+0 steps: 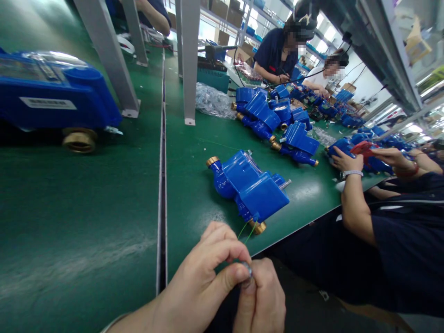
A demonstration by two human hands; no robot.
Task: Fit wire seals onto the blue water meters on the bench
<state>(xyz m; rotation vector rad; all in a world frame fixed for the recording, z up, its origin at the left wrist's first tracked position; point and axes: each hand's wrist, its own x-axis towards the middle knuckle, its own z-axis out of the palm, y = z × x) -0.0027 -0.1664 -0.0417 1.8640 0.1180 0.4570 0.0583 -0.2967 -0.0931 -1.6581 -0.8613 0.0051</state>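
Observation:
A blue water meter (243, 185) with brass threaded ends lies on the green bench just beyond my hands. Thin green wire (247, 233) runs from its near end, beside the brass fitting, down to my fingers. My left hand (211, 263) is closed, thumb and forefinger pinching a small, shiny, greyish-blue wire seal (247, 269). Against it, my right hand (262, 293) is closed too, its thumb and curled forefinger on the same small piece. Fingers cover most of the seal, so its exact shape is hidden.
Another blue meter (52, 99) lies at the left, past a seam (162, 185) in the bench. Grey metal posts (189, 60) rise from the top. Several meters (294, 143) lie farther back. On the right, a co-worker's hand (347, 159) works near a red tool (364, 149).

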